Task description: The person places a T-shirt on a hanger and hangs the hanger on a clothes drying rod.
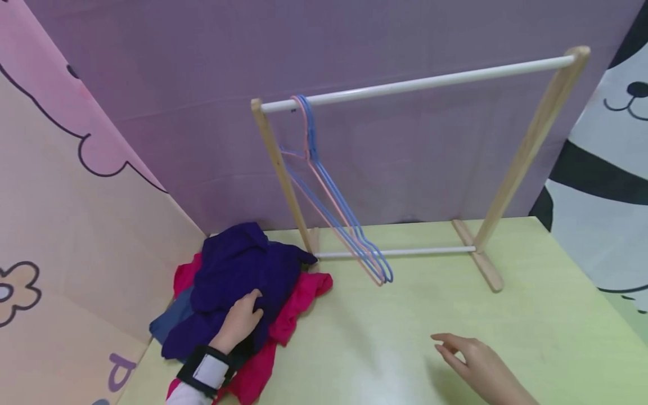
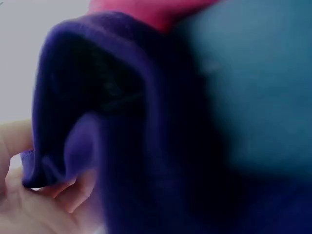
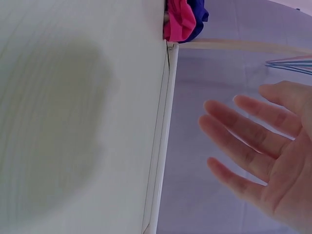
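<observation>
A dark purple garment (image 1: pixel 238 270) lies crumpled on top of a heap of clothes at the left of the table. My left hand (image 1: pixel 240 319) is on this garment and, in the left wrist view, pinches a folded edge of the purple cloth (image 2: pixel 161 146) between thumb and fingers (image 2: pixel 78 190). Pink-red clothing (image 1: pixel 296 304) and a blue-grey piece (image 1: pixel 174 320) stick out from under it. Over the right part of the table hovers my right hand (image 1: pixel 476 363), holding nothing. Its fingers (image 3: pixel 243 153) are spread and loosely bent in the right wrist view.
Behind the heap stands a clothes rack with a white top rail (image 1: pixel 415 85) and wooden posts (image 1: pixel 531 146). Pink and blue hangers (image 1: pixel 339 197) hang near its left end. A white lower bar (image 1: pixel 425 251) runs close over the table (image 1: pixel 395 332). Cloth walls surround the table.
</observation>
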`<state>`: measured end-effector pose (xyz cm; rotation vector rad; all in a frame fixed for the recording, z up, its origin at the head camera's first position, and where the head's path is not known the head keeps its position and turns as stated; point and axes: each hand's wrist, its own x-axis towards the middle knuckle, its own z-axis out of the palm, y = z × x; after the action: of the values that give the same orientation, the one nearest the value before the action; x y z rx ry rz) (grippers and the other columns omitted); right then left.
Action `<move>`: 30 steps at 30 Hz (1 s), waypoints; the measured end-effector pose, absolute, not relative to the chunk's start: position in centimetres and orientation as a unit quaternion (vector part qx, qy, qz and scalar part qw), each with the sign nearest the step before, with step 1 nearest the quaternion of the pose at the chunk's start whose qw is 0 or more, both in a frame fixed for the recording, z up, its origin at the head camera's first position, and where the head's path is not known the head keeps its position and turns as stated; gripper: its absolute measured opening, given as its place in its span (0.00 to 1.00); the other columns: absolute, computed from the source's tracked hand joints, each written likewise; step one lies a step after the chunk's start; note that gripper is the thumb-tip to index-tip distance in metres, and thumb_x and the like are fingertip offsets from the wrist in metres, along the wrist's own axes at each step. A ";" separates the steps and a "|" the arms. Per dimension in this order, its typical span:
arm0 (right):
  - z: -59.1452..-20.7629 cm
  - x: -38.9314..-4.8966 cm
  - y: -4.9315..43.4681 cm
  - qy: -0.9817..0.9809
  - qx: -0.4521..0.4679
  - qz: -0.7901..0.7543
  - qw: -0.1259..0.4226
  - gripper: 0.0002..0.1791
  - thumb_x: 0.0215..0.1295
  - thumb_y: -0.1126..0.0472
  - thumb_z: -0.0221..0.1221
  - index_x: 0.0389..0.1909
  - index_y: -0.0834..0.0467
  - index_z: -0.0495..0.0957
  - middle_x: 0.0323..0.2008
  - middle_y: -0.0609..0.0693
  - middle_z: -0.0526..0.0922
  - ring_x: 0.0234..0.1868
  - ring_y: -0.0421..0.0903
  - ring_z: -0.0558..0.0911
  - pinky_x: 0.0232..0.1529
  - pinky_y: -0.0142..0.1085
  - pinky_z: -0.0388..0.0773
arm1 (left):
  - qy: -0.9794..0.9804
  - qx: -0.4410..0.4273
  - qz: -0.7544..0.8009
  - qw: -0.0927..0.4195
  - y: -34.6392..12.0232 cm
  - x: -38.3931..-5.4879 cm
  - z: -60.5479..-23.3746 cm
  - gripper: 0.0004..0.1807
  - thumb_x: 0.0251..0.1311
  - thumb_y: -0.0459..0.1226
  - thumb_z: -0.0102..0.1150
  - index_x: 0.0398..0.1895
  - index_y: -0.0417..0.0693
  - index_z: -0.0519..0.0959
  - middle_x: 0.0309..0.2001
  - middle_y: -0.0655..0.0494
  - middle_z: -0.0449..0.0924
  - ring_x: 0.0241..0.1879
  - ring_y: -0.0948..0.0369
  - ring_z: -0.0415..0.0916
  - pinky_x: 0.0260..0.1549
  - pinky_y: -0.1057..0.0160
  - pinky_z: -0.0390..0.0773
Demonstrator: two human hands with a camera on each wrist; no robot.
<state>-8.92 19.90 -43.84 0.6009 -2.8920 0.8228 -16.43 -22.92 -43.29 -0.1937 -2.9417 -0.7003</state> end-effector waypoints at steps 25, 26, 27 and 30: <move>-42.5 -10.3 18.6 -0.911 0.257 0.315 0.068 0.10 0.63 0.61 0.55 0.41 0.59 0.80 0.34 0.48 0.85 0.31 0.31 0.78 0.28 0.32 0.76 | -0.838 -0.230 -0.424 0.257 -15.1 -16.6 -26.9 0.12 0.55 0.20 0.48 0.34 0.41 0.79 0.35 0.50 0.78 0.33 0.60 0.73 0.31 0.68 0.69; -42.2 -10.3 18.4 -0.910 0.261 0.314 0.077 0.09 0.63 0.61 0.55 0.41 0.58 0.81 0.34 0.47 0.85 0.32 0.31 0.79 0.29 0.32 0.76 | -0.831 -0.245 -0.430 0.254 -14.5 -16.3 -26.7 0.13 0.55 0.19 0.48 0.34 0.41 0.79 0.35 0.51 0.78 0.31 0.61 0.72 0.30 0.69 0.68; -41.9 -10.3 18.2 -0.907 0.265 0.314 0.089 0.09 0.62 0.61 0.56 0.40 0.58 0.81 0.34 0.46 0.85 0.33 0.32 0.79 0.30 0.32 0.77 | -0.825 -0.259 -0.434 0.252 -14.0 -16.0 -26.5 0.13 0.55 0.19 0.47 0.34 0.41 0.79 0.35 0.51 0.78 0.30 0.61 0.71 0.28 0.69 0.68; -40.7 -10.2 17.4 -0.891 0.279 0.318 0.162 0.08 0.56 0.65 0.61 0.38 0.55 0.82 0.34 0.43 0.84 0.35 0.33 0.80 0.33 0.28 0.75 | -0.810 -0.299 -0.442 0.242 -12.3 -15.2 -26.0 0.14 0.53 0.18 0.47 0.33 0.41 0.79 0.34 0.51 0.78 0.28 0.62 0.69 0.26 0.69 0.66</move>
<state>-10.18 17.44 -40.74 0.7966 -2.5432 0.9085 -15.22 -12.34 -25.98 -0.8186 -2.2145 -1.2096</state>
